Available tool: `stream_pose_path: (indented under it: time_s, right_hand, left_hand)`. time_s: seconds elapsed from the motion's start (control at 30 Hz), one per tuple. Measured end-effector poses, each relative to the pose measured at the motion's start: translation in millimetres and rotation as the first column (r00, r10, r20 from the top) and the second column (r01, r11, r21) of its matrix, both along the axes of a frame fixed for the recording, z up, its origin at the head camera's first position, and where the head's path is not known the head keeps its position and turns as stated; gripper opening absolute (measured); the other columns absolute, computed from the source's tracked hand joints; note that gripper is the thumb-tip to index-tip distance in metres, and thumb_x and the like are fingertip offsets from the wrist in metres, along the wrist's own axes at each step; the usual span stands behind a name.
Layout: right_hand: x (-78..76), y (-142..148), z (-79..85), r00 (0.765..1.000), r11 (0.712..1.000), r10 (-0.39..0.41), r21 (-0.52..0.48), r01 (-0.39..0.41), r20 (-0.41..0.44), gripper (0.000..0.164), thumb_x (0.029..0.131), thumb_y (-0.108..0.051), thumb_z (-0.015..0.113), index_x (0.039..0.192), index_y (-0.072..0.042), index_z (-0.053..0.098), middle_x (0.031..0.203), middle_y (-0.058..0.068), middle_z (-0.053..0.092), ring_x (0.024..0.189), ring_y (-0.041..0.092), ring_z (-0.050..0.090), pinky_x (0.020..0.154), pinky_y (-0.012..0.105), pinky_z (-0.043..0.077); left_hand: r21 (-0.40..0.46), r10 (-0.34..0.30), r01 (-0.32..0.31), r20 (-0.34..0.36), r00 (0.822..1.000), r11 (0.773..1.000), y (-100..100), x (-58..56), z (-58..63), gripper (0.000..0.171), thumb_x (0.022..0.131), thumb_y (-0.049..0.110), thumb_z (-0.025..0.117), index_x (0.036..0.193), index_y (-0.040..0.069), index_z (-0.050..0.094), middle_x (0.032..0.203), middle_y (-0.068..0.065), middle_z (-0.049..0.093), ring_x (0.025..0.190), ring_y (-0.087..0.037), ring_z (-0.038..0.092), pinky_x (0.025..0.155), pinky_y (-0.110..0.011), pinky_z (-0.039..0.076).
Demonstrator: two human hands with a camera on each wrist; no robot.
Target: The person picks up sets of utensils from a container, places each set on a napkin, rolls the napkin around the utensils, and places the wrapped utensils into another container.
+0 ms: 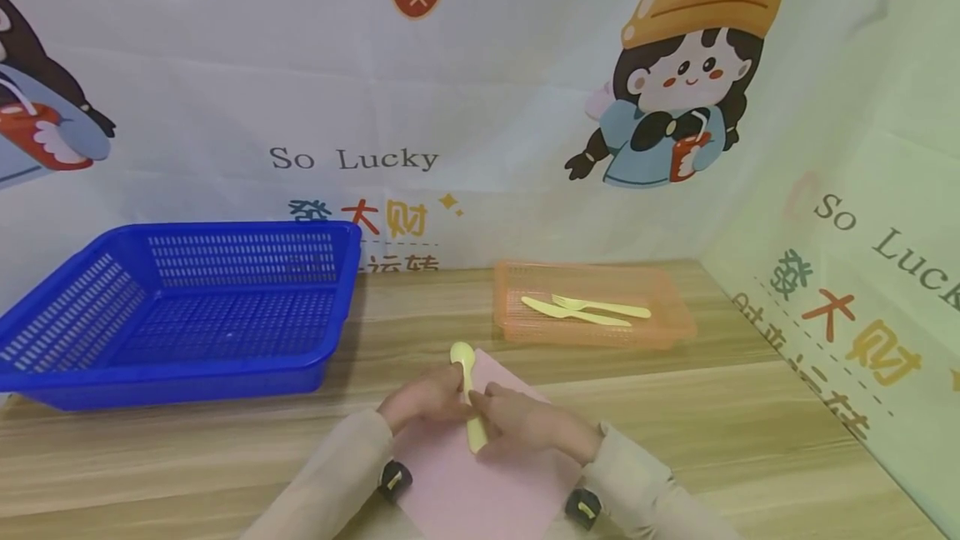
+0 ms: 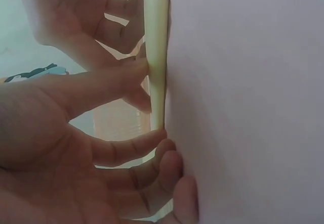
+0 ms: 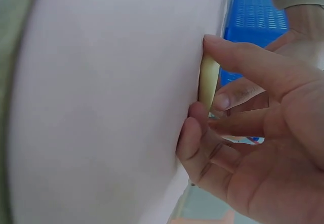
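Observation:
A pale yellow plastic spoon (image 1: pixel 462 354) lies on a flat pink sheet (image 1: pixel 480 494), its bowl toward the back and its handle toward me. My left hand (image 1: pixel 426 396) pinches the spoon from the left, between thumb and fingers just below the bowl. From the right, my right hand (image 1: pixel 525 422) holds the handle lower down. In the left wrist view the thumb touches the handle (image 2: pixel 157 37) and the other fingertips rest on the sheet. The right wrist view has the thumb and fingers around the handle (image 3: pixel 207 82).
A blue plastic basket (image 1: pixel 217 377) stands at the left back. An orange perforated basket (image 1: pixel 600 338) at the right back holds a pale yellow knife (image 1: pixel 592 317) and fork (image 1: pixel 618 308). A printed cloth (image 1: pixel 487 107) hangs behind the wooden table (image 1: pixel 750 457) and along its right side.

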State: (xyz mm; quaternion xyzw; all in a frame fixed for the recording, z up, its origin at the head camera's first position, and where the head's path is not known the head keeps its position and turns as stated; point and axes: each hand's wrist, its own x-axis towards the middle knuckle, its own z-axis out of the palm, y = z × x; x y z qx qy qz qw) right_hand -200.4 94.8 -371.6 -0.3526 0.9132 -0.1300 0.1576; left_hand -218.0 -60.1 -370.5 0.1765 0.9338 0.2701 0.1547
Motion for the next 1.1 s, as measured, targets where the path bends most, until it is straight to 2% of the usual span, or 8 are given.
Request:
stream_pose_path:
  time_s: [0.3, 0.57, 0.8, 0.93, 1.1]
  right_hand:
    - [-0.8, -1.6, 0.4, 0.997, 0.998, 0.06, 0.027, -0.059, -0.04, 0.055, 0.075, -0.02, 0.07, 0.118, 0.003, 0.046, 0.072, -0.003, 0.041, 0.064, 0.007, 0.038, 0.056, 0.018, 0.036]
    - [-1.6, -1.7, 1.3, 0.999, 0.999, 0.048, 0.004, -0.048, -0.026, 0.052, 0.075, -0.02, 0.07, 0.115, 0.003, 0.047, 0.07, -0.003, 0.04, 0.063, 0.007, 0.037, 0.056, 0.018, 0.036]
    - [-1.0, -1.0, 1.5, 0.999, 0.999, 0.033, 0.002, -0.033, -0.002, 0.062, 0.076, -0.021, 0.069, 0.124, 0.007, 0.041, 0.071, -0.003, 0.04, 0.064, 0.007, 0.037, 0.057, 0.018, 0.036]
    - [-2.0, -0.4, 0.1, 1.0, 1.0, 0.029, -0.011, -0.029, 0.0, 0.062, 0.076, -0.021, 0.069, 0.124, 0.006, 0.041, 0.07, -0.004, 0.041, 0.063, 0.006, 0.037, 0.057, 0.018, 0.036]
    - [-4.7, 3.0, -3.4, 0.998, 0.995, 0.036, -0.098, -0.031, 0.047, 0.057, 0.078, -0.019, 0.066, 0.122, 0.008, 0.043, 0.066, -0.006, 0.044, 0.058, 0.004, 0.039, 0.055, 0.017, 0.037]
  left_hand:
    - [-0.012, -0.027, 0.027, 0.005, 1.0, 1.0, 0.3, 0.8, -1.3, 0.024, 0.077, 0.017, 0.066, 0.082, 0.003, 0.047, 0.068, -0.004, 0.044, 0.063, -0.016, 0.043, 0.054, -0.026, 0.037]
    - [0.003, -0.017, 0.017, 0.01, 1.0, 1.0, 0.0, 1.7, 0.0, 0.023, 0.077, 0.016, 0.066, 0.083, 0.002, 0.048, 0.068, -0.004, 0.044, 0.062, -0.016, 0.043, 0.053, -0.026, 0.036]
    - [0.004, -0.022, 0.023, -0.012, 1.0, 1.0, -0.2, 1.9, -1.5, 0.023, 0.078, 0.016, 0.066, 0.083, 0.002, 0.048, 0.067, -0.004, 0.043, 0.062, -0.016, 0.042, 0.053, -0.026, 0.037]
    - [0.002, -0.023, 0.023, -0.017, 1.0, 1.0, -0.2, 1.4, -1.9, 0.023, 0.078, 0.015, 0.066, 0.083, 0.001, 0.048, 0.067, -0.004, 0.043, 0.061, -0.016, 0.042, 0.053, -0.026, 0.037]
    - [0.014, -0.014, 0.014, 0.014, 1.0, 1.0, -1.6, 1.2, 0.7, 0.022, 0.077, 0.013, 0.066, 0.083, 0.001, 0.048, 0.07, -0.005, 0.045, 0.062, -0.017, 0.044, 0.053, -0.027, 0.038]
